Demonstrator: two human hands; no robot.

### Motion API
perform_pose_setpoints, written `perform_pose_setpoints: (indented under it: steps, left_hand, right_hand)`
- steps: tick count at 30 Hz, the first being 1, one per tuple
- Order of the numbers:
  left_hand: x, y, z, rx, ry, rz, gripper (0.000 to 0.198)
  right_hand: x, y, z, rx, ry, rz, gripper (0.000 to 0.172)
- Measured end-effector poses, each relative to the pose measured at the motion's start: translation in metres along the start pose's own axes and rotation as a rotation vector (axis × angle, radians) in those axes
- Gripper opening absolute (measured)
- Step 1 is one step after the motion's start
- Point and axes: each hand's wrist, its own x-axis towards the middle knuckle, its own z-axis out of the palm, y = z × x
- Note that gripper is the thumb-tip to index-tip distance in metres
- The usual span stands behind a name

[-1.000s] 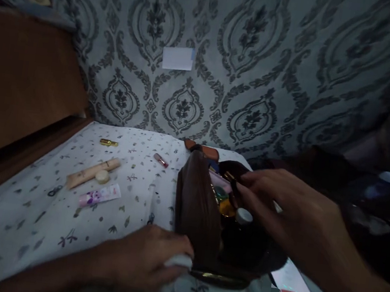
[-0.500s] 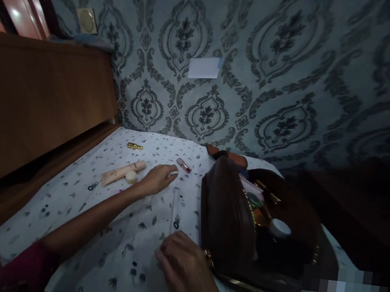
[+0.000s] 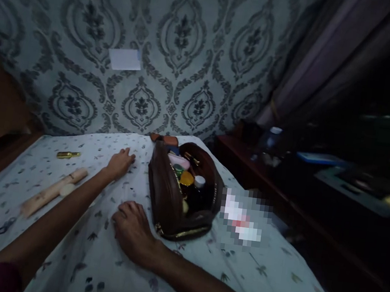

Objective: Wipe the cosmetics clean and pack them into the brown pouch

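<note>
My left hand (image 3: 121,163) reaches forward onto the patterned white bedsheet, its fingers bent down and closed; whatever lies under them is hidden. My right hand (image 3: 134,228) rests nearer to me with curled fingers, close to the bag's left front corner, and nothing shows in its grasp. Beside it stands a brown zip bag (image 3: 164,194), gaping open. Inside are a white-capped dark bottle (image 3: 199,181), a yellow-orange round item (image 3: 187,178), a green one (image 3: 178,167) and a pink item (image 3: 179,161). A beige squeeze tube (image 3: 52,192) and small round jar (image 3: 66,190) lie left of my left forearm.
A gold lipstick-like tube (image 3: 68,154) lies farther back on the left. Behind the bag is an orange-brown item (image 3: 167,140). The patterned wall (image 3: 180,35) closes off the back. Right of the bed, a dark reddish ledge (image 3: 240,154) holds a clear bottle (image 3: 272,136).
The view has swung right. My left hand has moved forward, over where a small reddish tube lay; that tube no longer shows. My right hand still rests by the bag.
</note>
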Motion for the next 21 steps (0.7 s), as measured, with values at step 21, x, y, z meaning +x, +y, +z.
perform_pose_setpoints:
  steps: [21]
  left_hand:
    - [-0.129,0.009,-0.026,-0.993,-0.078,-0.466,0.036]
  right_hand:
    - [-0.004,-0.003,-0.017,0.385,0.119,0.152,0.054]
